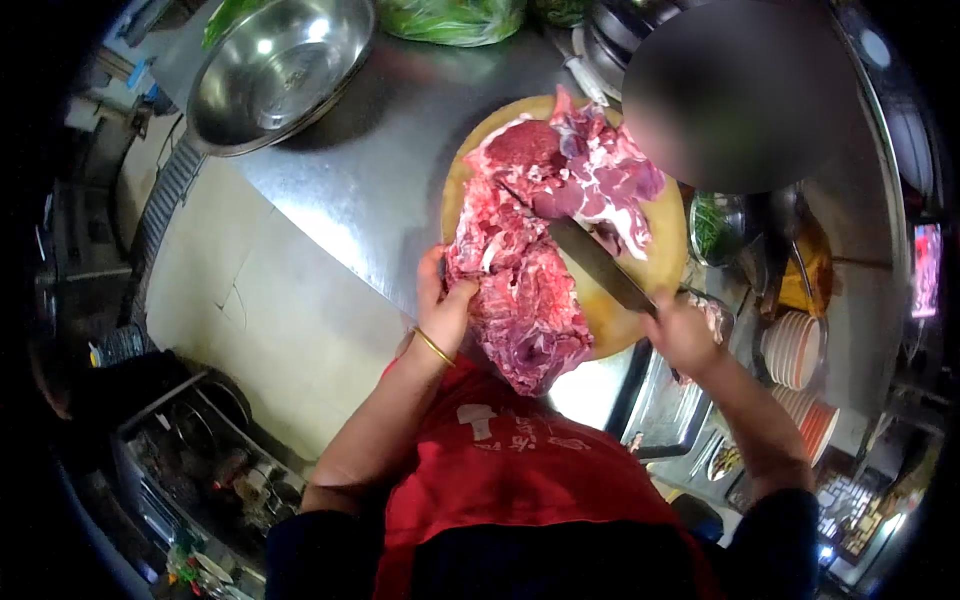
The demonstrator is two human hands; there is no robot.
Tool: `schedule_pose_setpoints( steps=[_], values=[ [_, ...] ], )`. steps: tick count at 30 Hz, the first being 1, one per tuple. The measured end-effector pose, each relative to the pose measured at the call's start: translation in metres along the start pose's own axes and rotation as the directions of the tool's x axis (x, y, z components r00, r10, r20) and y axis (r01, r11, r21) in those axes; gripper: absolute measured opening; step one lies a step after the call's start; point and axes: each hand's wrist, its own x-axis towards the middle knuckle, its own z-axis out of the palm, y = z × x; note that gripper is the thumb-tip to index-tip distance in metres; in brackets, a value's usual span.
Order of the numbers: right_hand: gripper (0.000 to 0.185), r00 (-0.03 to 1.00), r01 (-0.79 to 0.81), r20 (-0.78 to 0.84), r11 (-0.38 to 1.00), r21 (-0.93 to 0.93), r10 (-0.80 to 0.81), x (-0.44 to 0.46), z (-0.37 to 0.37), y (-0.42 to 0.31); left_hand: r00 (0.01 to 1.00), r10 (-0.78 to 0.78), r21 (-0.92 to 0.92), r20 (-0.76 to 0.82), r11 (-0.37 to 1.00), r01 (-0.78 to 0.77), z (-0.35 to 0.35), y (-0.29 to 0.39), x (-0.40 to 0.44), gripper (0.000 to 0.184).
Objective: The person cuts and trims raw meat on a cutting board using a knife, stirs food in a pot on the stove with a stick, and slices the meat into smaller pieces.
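A large piece of raw red meat (525,310) lies on a round yellowish cutting board (610,320), its lower end reaching past the board's near edge. My left hand (443,305) grips the left edge of this meat, the thumb on top and the other fingers partly hidden. In my right hand (685,338) is a cleaver (600,262), fingers wrapped round its handle. The blade slants up and left, its far end against the meat near the middle of the board. Another paler piece of meat (600,185) with white fat lies at the upper right.
A big steel bowl (280,75) stands at the upper left of the metal table (400,130). Bagged greens (450,15) and a white-handled knife (585,80) are at the back. On the right are stacked bowls (793,350), a bowl of chopped greens (715,228) and a metal tray (672,405).
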Motion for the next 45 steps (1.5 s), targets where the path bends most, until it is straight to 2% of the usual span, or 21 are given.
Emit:
schedule_pose_setpoints(
  steps=[1,2,5,10,12,15,18,20,22,24,26,27,30,32,33,34,35,38,39,42,45],
  values=[
    [0.043,0.998,0.042,-0.051,0.998,-0.036,-0.044,-0.027,0.006,0.022,0.999,-0.032,0.028,0.017,0.999,0.032,-0.003,-0.001,0.0,0.058],
    [0.037,0.992,-0.123,0.026,0.988,-0.094,0.126,-0.05,-0.012,0.019,0.999,-0.027,0.031,0.032,0.999,0.026,0.0,0.001,-0.002,0.058],
    [0.037,0.999,-0.04,-0.028,0.997,-0.059,0.038,-0.104,-0.006,0.071,0.999,-0.054,-0.002,0.001,0.999,0.054,0.007,0.016,-0.009,0.058],
    [0.037,0.974,-0.029,-0.223,0.996,0.081,0.046,-0.143,0.016,0.037,0.999,-0.026,0.193,0.032,0.981,0.02,0.003,0.047,-0.008,0.073],
    [0.041,0.911,0.068,-0.393,0.986,-0.152,-0.124,-0.147,0.035,0.029,0.966,0.243,0.464,0.088,0.848,-0.255,-0.007,0.05,0.008,0.073],
    [0.052,0.864,-0.022,-0.491,0.965,-0.261,-0.113,-0.153,0.064,0.039,0.92,0.324,0.61,0.221,0.69,-0.39,-0.012,0.065,0.037,0.072],
    [0.056,0.832,-0.093,-0.541,0.931,-0.353,-0.122,-0.125,0.084,0.045,0.885,0.302,0.579,0.354,0.673,-0.461,0.009,0.071,0.076,0.074],
    [0.057,0.833,-0.156,-0.553,0.958,-0.241,-0.003,-0.087,0.089,0.038,0.872,0.337,0.566,0.356,0.665,-0.488,0.036,0.073,0.107,0.069],
    [0.051,0.845,-0.156,-0.533,0.975,-0.155,0.05,-0.055,0.078,0.025,0.826,0.204,0.647,0.526,0.534,-0.544,0.059,0.084,0.145,0.063],
    [0.054,0.769,-0.081,-0.635,0.997,0.019,0.074,-0.031,0.047,0.01,0.807,0.177,0.657,0.563,0.496,-0.567,0.074,0.087,0.181,0.064],
    [0.058,0.72,-0.044,-0.661,0.965,0.259,0.21,0.006,0.003,-0.006,0.883,-0.207,0.867,0.42,0.38,-0.323,0.097,0.097,0.201,0.075],
    [0.057,0.69,-0.007,-0.691,0.956,0.293,0.217,0.029,-0.015,-0.014,0.875,-0.156,0.878,0.458,0.234,-0.417,0.088,0.08,0.229,0.082],
    [0.063,0.697,0.009,-0.618,0.857,0.515,0.364,0.103,-0.046,-0.014,0.833,-0.225,0.863,0.506,0.138,-0.487,0.101,0.096,0.232,0.081],
    [0.071,0.787,-0.046,-0.498,0.84,0.541,0.363,0.139,-0.063,-0.006,0.842,-0.275,0.879,0.464,0.262,-0.398,0.098,0.106,0.231,0.074],
    [0.074,0.877,0.098,-0.396,0.708,0.699,0.27,0.153,-0.068,-0.001,0.754,-0.479,0.828,0.45,0.541,-0.15,0.094,0.106,0.237,0.068],
    [0.08,0.921,0.145,-0.333,0.613,0.776,0.204,0.159,-0.069,0.005,0.597,-0.639,0.701,0.486,0.693,0.17,0.092,0.105,0.241,0.062],
    [0.085,0.955,0.164,-0.264,0.501,0.849,0.135,0.166,-0.07,0.012,0.588,-0.694,0.682,0.415,0.665,0.304,0.108,0.127,0.221,0.055],
    [0.103,0.993,-0.04,0.012,0.238,0.97,0.122,0.174,-0.069,0.025,0.515,-0.631,0.669,0.58,0.73,0.142,0.105,0.109,0.225,0.063],
    [0.111,0.981,-0.111,0.055,0.302,0.947,0.189,0.179,-0.067,0.026,0.469,-0.502,0.611,0.727,0.784,-0.107,0.104,0.105,0.222,0.073],
    [0.112,0.958,-0.154,0.044,0.378,0.913,0.284,0.176,-0.081,0.001,0.421,-0.496,0.584,0.76,0.805,-0.105,0.097,0.1,0.218,0.084],
    [0.117,0.951,0.201,-0.249,0.245,0.948,0.181,0.168,-0.052,-0.008,0.404,-0.506,0.569,0.762,0.821,-0.048,0.095,0.094,0.22,0.085]
  ],
)
